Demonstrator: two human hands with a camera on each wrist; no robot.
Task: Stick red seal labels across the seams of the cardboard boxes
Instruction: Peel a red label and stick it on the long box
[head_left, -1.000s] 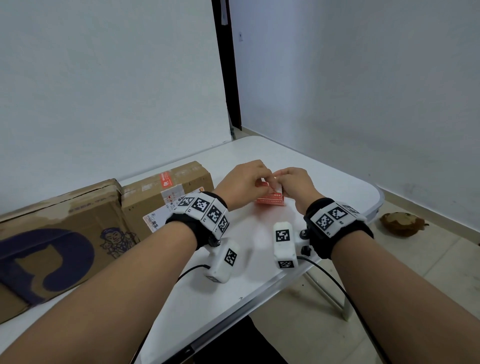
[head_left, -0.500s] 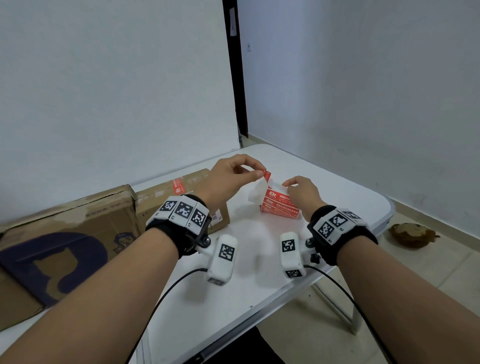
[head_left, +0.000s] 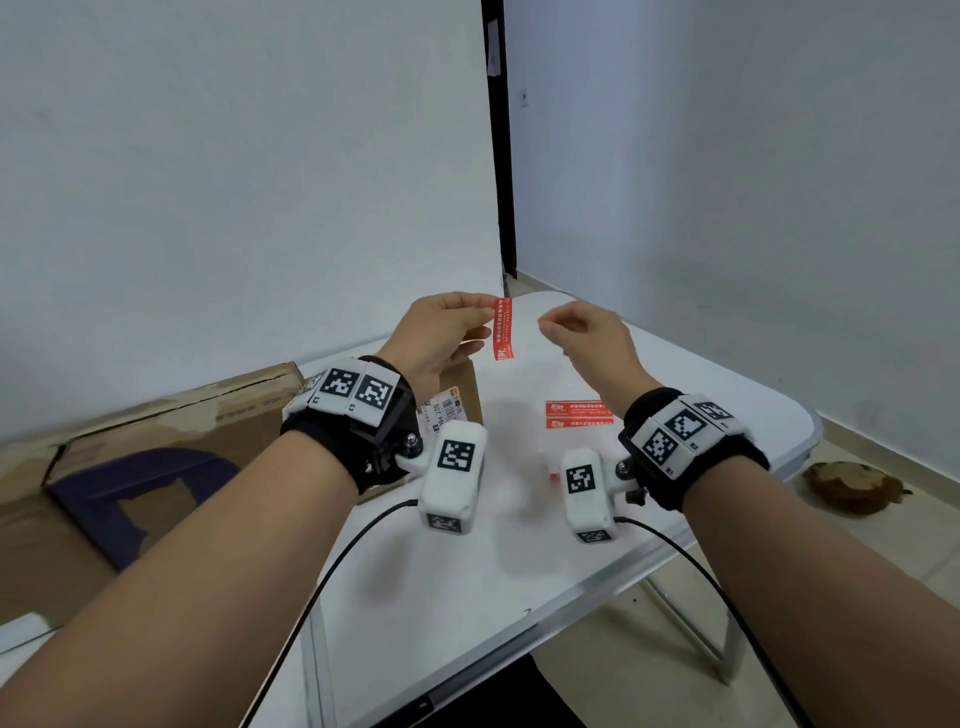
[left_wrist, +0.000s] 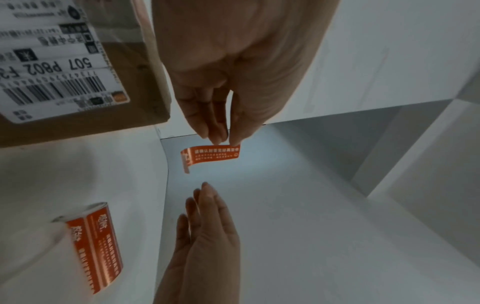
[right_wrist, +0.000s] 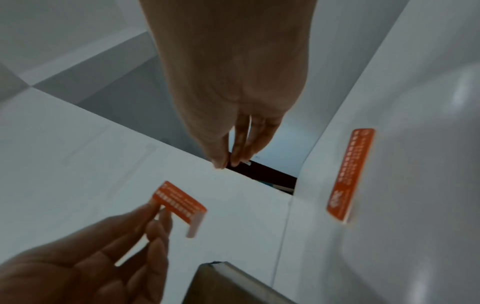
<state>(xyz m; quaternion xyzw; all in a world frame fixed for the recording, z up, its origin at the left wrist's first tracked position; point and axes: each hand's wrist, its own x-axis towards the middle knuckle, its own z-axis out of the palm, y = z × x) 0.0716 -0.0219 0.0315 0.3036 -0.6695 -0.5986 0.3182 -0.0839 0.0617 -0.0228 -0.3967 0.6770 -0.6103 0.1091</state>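
My left hand (head_left: 485, 312) pinches the top end of a red seal label (head_left: 503, 328), which hangs down in the air above the white table. The left wrist view shows the label (left_wrist: 210, 155) curling below the fingertips. My right hand (head_left: 548, 325) hovers just right of the label with relaxed fingers and holds nothing. The backing sheet with more red labels (head_left: 576, 414) lies on the table below the right hand. A small cardboard box (head_left: 462, 395) with a shipping label sits under my left hand. A larger box (head_left: 156, 457) with a blue print lies to its left.
The white folding table (head_left: 467, 571) ends close to my body and at the right, with tiled floor beyond. A brown object (head_left: 852, 486) lies on the floor at the right. White walls stand behind the table.
My left hand peeled one label off the sheet and lifted it up. My right hand let go of the sheet, which stays on the table, and rose beside the label.
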